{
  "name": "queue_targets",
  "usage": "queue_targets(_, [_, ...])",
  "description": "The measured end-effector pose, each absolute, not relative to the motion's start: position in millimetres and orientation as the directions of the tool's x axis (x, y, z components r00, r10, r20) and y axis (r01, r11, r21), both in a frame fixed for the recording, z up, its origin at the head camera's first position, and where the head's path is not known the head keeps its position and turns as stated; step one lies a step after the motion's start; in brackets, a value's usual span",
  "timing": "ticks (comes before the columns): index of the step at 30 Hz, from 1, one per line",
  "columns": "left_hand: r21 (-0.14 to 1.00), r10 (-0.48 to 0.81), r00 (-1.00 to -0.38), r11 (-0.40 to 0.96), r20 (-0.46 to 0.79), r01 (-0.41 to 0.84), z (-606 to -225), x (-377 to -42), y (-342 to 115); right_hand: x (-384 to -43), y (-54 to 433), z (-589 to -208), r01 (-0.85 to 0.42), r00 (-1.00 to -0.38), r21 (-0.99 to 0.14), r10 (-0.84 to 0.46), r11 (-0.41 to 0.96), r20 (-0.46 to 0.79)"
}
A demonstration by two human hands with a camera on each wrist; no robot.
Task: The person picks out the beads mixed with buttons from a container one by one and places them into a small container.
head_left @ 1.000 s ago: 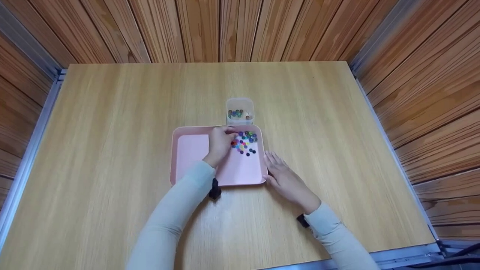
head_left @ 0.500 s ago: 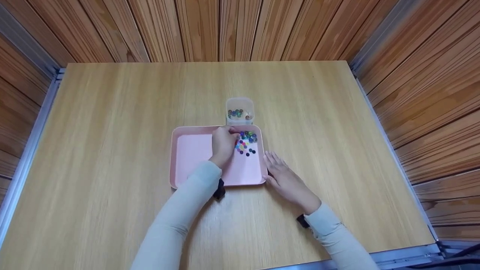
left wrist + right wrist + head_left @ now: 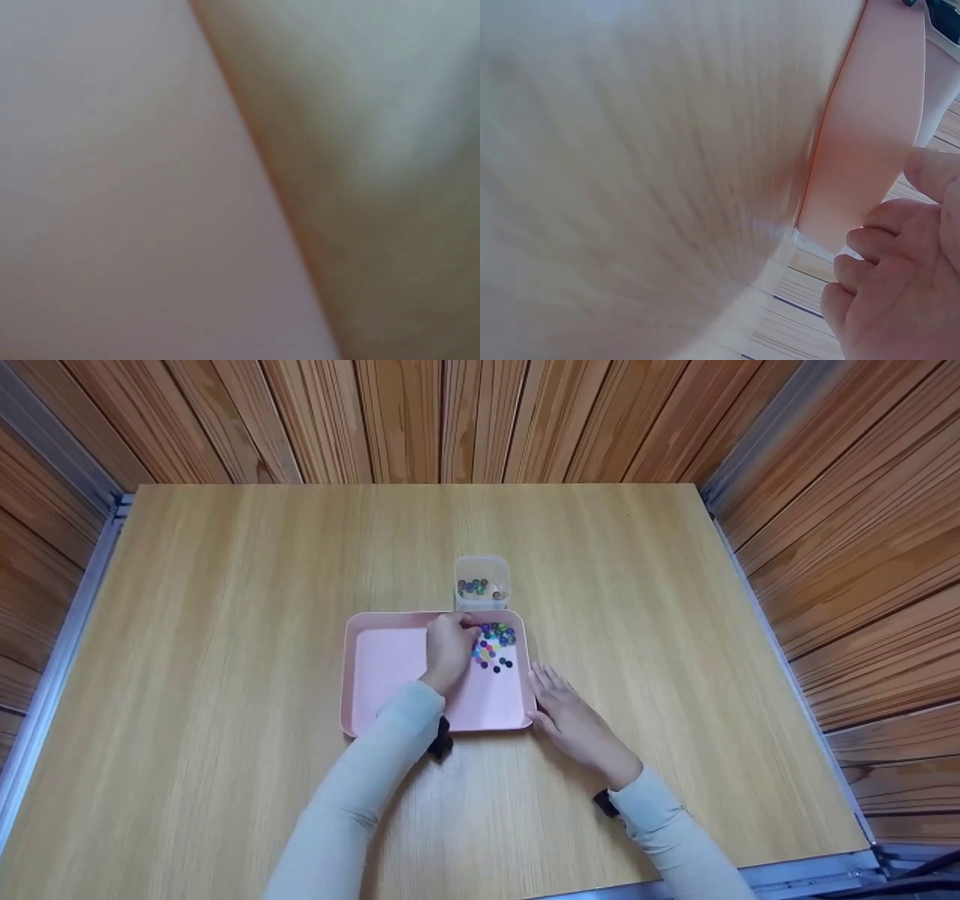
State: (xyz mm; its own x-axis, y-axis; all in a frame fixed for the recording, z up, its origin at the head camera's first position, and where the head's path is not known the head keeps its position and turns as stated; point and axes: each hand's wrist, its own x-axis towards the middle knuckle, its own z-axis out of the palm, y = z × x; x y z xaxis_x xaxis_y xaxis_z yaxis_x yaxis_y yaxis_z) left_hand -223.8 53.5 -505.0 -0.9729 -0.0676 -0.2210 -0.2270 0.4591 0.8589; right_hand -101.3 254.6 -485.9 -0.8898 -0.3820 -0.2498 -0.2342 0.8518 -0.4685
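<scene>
My left hand (image 3: 448,651) reaches over the pink tray (image 3: 386,671), its bent fingers and thumb right at a cluster of small coloured balls (image 3: 487,652). Its fingertips are partly hidden, and I cannot tell whether a ball is between them. Glossier multicoloured balls (image 3: 504,634) like glass marbles lie at the tray's back right corner. Beside the right wall rests my right hand (image 3: 574,724), fingers straight. In the right wrist view that hand (image 3: 904,262) has its thumb and fingertips along the pink tray wall (image 3: 870,112). Only a blurred pale surface and edge fill the left wrist view.
Just behind the tray stands a small translucent container (image 3: 481,564) with several marbles (image 3: 474,586) inside. Wooden panelling (image 3: 405,420) and metal rails (image 3: 64,660) border the wooden table (image 3: 225,585).
My left hand has moved slightly right over the coloured balls since a second ago, then stayed nearly still. The right hand has not moved.
</scene>
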Motion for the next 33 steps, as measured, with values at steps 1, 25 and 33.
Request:
queue_targets(1, [0.867, -0.067, -0.97, 0.438, -0.232, -0.238, -505, -224, 53, -102, 255, -486, -0.234, -0.89, -0.467, -0.382, 0.853, -0.251])
queue_targets(25, [0.909, 0.007, -0.915, 0.117, -0.404, -0.401, -444, -251, 10, -102, 256, -489, -0.24, -0.892, -0.493, -0.39, 0.836, -0.228])
queue_targets(33, [0.794, 0.129, -0.981, 0.607, -0.145, -0.037, -433, -265, 25, -102, 254, -490, -0.238, -0.893, -0.485, -0.386, 0.842, -0.232])
